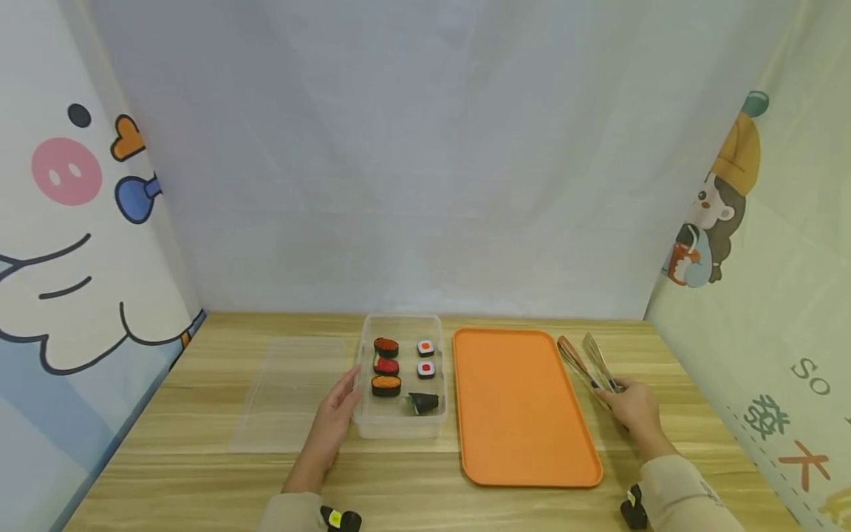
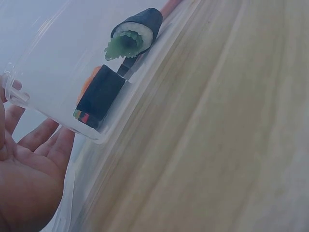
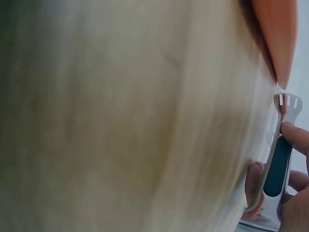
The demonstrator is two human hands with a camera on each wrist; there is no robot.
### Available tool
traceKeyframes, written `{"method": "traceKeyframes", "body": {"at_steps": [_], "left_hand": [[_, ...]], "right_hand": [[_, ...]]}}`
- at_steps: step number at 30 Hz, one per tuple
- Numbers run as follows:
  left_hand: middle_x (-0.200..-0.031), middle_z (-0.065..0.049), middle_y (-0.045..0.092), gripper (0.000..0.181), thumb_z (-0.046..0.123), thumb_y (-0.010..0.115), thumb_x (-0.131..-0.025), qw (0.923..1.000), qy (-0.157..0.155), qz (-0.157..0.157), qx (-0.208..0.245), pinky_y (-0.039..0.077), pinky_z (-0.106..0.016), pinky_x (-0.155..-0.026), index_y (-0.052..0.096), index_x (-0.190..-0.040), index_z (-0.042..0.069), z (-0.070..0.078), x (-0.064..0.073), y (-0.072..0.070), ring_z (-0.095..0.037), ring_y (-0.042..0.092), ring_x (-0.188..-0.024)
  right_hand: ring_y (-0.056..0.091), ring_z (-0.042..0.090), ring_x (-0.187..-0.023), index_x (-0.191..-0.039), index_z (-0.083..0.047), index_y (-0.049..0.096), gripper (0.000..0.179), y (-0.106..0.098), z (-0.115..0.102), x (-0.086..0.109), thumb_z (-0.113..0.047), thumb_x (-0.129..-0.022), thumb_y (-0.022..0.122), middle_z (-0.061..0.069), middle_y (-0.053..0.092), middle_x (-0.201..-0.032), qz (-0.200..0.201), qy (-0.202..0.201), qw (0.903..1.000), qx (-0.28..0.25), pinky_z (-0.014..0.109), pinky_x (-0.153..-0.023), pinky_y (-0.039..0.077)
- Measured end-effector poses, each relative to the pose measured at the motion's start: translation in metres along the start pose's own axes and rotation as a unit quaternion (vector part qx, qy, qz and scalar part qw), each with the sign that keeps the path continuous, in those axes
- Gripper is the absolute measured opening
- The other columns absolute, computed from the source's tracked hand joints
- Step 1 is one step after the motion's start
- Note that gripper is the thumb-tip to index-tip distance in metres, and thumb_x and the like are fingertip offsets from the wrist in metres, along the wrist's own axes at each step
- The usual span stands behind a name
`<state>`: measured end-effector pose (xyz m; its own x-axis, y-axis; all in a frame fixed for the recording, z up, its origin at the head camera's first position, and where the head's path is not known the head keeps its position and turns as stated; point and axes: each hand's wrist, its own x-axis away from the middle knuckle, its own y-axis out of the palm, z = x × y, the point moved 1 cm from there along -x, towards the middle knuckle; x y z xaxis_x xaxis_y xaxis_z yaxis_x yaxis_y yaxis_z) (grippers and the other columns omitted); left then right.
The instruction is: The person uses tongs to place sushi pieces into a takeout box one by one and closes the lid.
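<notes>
My left hand (image 1: 335, 410) rests against the left wall of a clear plastic container (image 1: 399, 428), its fingers fairly straight in the left wrist view. Toy sushi pieces lie inside: several on the left, such as an orange-topped one (image 1: 386, 386), two white rolls with red centres (image 1: 425, 369) on the right, and a dark hand roll (image 1: 423, 403) at the near end. My right hand (image 1: 634, 406) holds metal tongs (image 1: 598, 362) beside the tray's right edge, their two arms spread apart. A dark teal grip and a slotted tip show in the right wrist view.
An orange tray (image 1: 525, 414) lies between the container and the tongs. Flat on the wooden table (image 1: 399, 488), left of the container, is a clear lid (image 1: 286, 399). A pale curtain (image 1: 425, 162) closes off the back, with printed cloths on both sides.
</notes>
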<state>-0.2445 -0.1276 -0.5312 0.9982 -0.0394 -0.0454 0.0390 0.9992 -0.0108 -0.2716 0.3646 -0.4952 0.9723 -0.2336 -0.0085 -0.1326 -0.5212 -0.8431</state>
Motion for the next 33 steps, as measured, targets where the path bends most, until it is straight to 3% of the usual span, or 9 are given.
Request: {"method": "traceKeyframes", "body": {"at_steps": [12, 25, 30, 33], "left_hand": [[-0.155, -0.017, 0.026, 0.048, 0.019, 0.045, -0.105, 0.9998, -0.002, 0.009, -0.015, 0.021, -0.046, -0.114, 0.035, -0.152, 0.011, -0.002, -0.003, 0.001, -0.033, 0.025, -0.141], [-0.155, -0.019, 0.028, 0.049, 0.021, 0.046, -0.105, 0.9993, -0.015, -0.003, -0.033, 0.022, -0.048, -0.114, 0.036, -0.151, 0.012, -0.001, -0.004, -0.006, -0.037, 0.025, -0.141], [-0.154, -0.019, 0.031, 0.049, 0.022, 0.046, -0.105, 0.9985, -0.014, -0.009, -0.053, 0.025, -0.05, -0.112, 0.035, -0.151, 0.01, 0.003, -0.003, -0.009, -0.037, 0.03, -0.139], [-0.152, -0.018, 0.035, 0.049, 0.023, 0.045, -0.105, 0.9968, -0.013, -0.004, -0.078, 0.027, -0.05, -0.111, 0.035, -0.151, 0.009, 0.007, -0.002, -0.016, -0.036, 0.034, -0.136]], "right_hand": [[0.054, 0.055, -0.101, -0.124, 0.016, 0.054, 0.056, 0.005, -0.001, 0.0, -0.027, -0.09, 0.065, 0.04, 0.053, -0.119, -0.002, 0.024, 0.9997, -0.007, 0.054, -0.079, 0.05], [0.05, 0.056, -0.109, -0.132, 0.019, 0.043, 0.069, 0.004, -0.01, 0.002, -0.034, -0.094, 0.062, 0.041, 0.046, -0.128, -0.048, 0.026, 0.9983, 0.018, 0.058, -0.085, 0.048], [0.049, 0.057, -0.109, -0.133, 0.021, 0.041, 0.064, 0.002, -0.027, 0.001, -0.03, -0.096, 0.057, 0.042, 0.046, -0.126, -0.013, -0.004, 0.9993, 0.035, 0.061, -0.085, 0.047], [0.053, 0.054, -0.105, -0.132, 0.02, 0.043, 0.057, 0.003, -0.047, 0.004, -0.025, -0.098, 0.054, 0.04, 0.052, -0.122, 0.008, -0.031, 0.9994, 0.009, 0.059, -0.083, 0.049]]}}
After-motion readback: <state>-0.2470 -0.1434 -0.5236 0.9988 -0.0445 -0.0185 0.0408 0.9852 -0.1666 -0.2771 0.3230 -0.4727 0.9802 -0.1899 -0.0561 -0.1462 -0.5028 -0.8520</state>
